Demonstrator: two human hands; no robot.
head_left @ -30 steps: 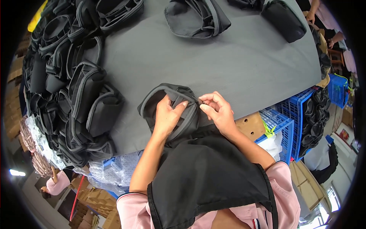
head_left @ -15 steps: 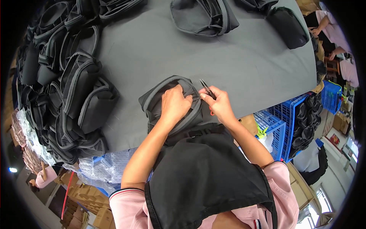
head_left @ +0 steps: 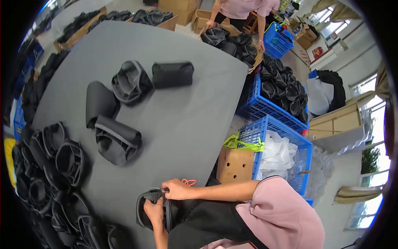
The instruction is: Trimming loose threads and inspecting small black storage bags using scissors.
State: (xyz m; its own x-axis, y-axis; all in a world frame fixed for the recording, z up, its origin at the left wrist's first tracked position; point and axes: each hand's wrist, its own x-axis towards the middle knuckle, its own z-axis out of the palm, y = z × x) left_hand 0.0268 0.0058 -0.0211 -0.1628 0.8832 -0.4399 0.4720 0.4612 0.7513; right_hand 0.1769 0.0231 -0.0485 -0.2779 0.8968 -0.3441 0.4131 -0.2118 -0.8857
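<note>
A small black pouch with a grey-trimmed rim (head_left: 141, 219) lies at the table's near edge, its mouth facing up. My left hand (head_left: 154, 212) reaches into that mouth, fingers closed on the pouch's inner side by the rim. Just beyond it, my right hand (head_left: 178, 190) is wrapped round a pair of scissors (head_left: 189, 181) with orange-red handle loops. Their dark metal tips point left, over the pouch's rim. What exactly my left fingertips pinch is hidden inside the pouch.
More pouches (head_left: 118, 141) lie mid-table; a heap (head_left: 68, 164) fills the left side. Right of the grey table (head_left: 186, 120) stand a blue crate (head_left: 304, 164) with white plastic, a perforated brown carton (head_left: 234, 164) and a pouch-filled crate (head_left: 282, 89). Another person (head_left: 240, 10) handles pouches at the back.
The view has swung to the right, showing more crates and the back of the room. My left hand stays in the pouch and my right keeps the scissors, now closer to its rim.
</note>
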